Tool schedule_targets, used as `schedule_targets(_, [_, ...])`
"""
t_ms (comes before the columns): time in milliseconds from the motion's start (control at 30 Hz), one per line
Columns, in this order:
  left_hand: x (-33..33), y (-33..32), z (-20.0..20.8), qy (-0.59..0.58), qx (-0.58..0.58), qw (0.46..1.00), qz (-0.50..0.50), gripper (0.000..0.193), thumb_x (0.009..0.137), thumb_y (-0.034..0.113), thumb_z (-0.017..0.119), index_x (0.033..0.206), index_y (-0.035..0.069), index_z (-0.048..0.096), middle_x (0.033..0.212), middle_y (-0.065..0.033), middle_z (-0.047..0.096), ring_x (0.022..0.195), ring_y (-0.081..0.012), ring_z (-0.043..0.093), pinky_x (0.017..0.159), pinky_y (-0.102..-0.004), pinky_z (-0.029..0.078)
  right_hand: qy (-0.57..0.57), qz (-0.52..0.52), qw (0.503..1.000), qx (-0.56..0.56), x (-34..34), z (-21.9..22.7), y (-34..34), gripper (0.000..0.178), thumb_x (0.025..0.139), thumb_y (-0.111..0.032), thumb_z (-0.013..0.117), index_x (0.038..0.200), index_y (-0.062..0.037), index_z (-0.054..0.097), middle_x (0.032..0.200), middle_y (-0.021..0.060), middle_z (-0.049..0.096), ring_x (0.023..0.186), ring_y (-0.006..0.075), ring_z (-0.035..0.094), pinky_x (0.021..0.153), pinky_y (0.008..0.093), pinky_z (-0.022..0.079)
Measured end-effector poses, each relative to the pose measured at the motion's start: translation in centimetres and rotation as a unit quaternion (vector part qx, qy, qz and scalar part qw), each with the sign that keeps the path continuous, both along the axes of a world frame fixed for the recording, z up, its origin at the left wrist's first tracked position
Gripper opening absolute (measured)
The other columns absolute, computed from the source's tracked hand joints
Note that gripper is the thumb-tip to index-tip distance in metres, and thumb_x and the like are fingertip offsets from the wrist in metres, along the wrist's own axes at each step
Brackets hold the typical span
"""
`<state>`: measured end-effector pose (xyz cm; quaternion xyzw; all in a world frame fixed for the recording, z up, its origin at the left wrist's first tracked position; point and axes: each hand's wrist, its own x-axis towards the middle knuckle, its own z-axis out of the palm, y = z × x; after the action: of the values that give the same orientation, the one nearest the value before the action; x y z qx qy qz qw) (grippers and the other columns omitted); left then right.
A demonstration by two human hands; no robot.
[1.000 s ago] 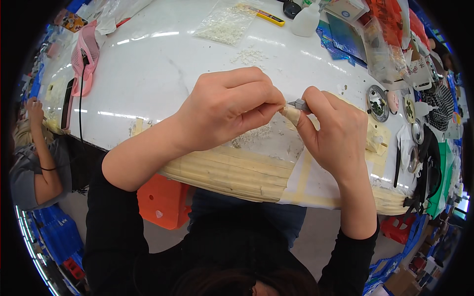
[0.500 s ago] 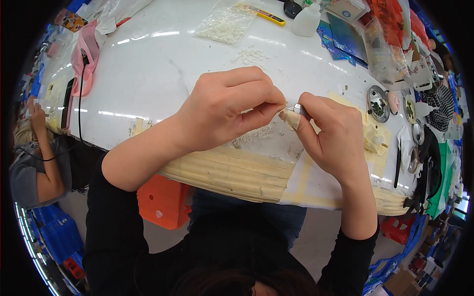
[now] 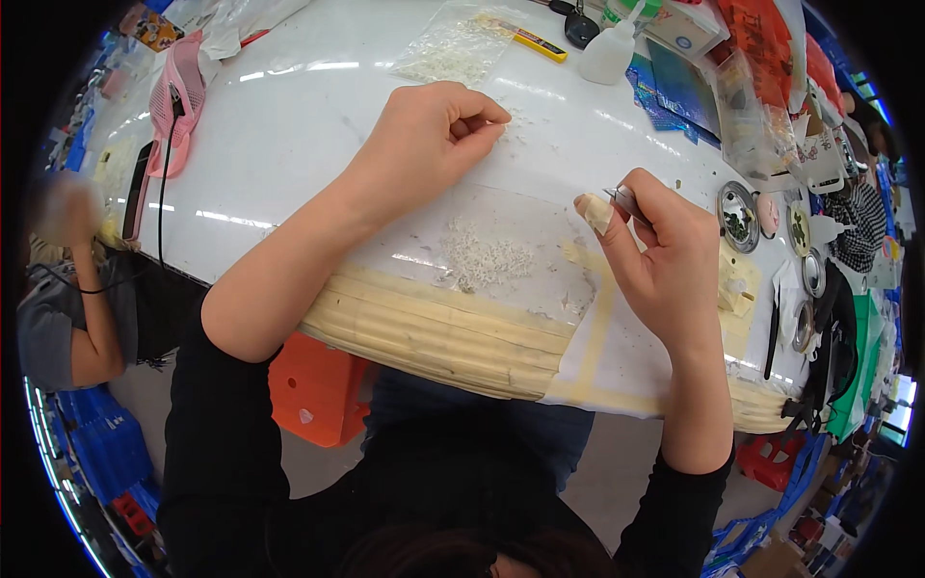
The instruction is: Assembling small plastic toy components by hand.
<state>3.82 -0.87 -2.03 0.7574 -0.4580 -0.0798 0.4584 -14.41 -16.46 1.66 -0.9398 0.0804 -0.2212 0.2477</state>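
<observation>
My left hand (image 3: pixel 434 130) is closed in a pinch over the far part of the white table, at the edge of some scattered white bits (image 3: pixel 528 130). Whatever lies between its fingertips is too small to make out. Over the table's right part, my right hand (image 3: pixel 660 241) grips a small metal blade (image 3: pixel 626 202), its pointed end toward the left. Beige tape (image 3: pixel 598 213) wraps the right thumb. Between the hands and nearer to me, a pile of white crumbs (image 3: pixel 487 258) lies on the tabletop by the taped front edge (image 3: pixel 443 332).
A clear bag of white bits (image 3: pixel 453 48), a yellow-and-black strip (image 3: pixel 540 44) and a white squeeze bottle (image 3: pixel 609 56) lie toward the back. Round metal tins (image 3: pixel 737 214) stand at right. A pink mesh item (image 3: pixel 178 101) with a cable is at left, near another person's arm (image 3: pixel 89 318).
My hands have parted. The left one moved away from the blade, up toward the far scattered bits; the right one shifted slightly right, still gripping the blade. The crumb pile is now uncovered.
</observation>
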Motion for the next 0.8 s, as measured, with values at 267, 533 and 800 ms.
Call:
schedule_targets(267, [-0.8, 0.1, 1.8, 0.365, -0.043, 0.928, -0.056, 0.017, 0.092, 0.017, 0.068, 0.096, 0.001, 0.067, 0.081, -0.0009, 0.065, 0.066, -0.0051, 0.057, 0.061, -0.0179, 0.048, -0.015, 0.001, 1.0, -0.002, 0.1, 0.0, 0.0, 0.029, 0.079, -0.02, 0.074, 0.07, -0.0054, 0.051, 0.061, 0.0061, 0.057, 0.05, 0.0217, 0.052, 0.047, 0.0314, 0.039])
schedule_targets(533, [-3.1, 0.6, 2.2, 0.627, -0.009, 0.772, -0.105, 0.027, 0.097, 0.03, 0.061, 0.098, 0.003, 0.064, 0.076, 0.0036, 0.057, 0.065, -0.0019, 0.05, 0.056, -0.0144, 0.042, -0.023, 0.017, 0.998, 0.06, -0.2, 0.4, 1.3, 0.016, 0.072, -0.003, 0.073, 0.081, -0.0066, 0.06, 0.068, 0.0038, 0.06, 0.052, 0.0137, 0.053, 0.047, 0.0262, 0.041])
schedule_targets(800, [-4.3, 0.8, 1.7, 0.663, -0.027, 0.737, -0.13, 0.021, 0.095, 0.026, 0.064, 0.093, 0.005, 0.065, 0.079, 0.0015, 0.06, 0.066, -0.0048, 0.048, 0.059, -0.0186, 0.04, -0.159, 0.092, 0.983, 0.022, 0.6, -1.4, 2.0, 0.031, 0.061, 0.007, 0.069, 0.088, -0.008, 0.065, 0.068, 0.0022, 0.059, 0.052, 0.0149, 0.055, 0.045, 0.0269, 0.041])
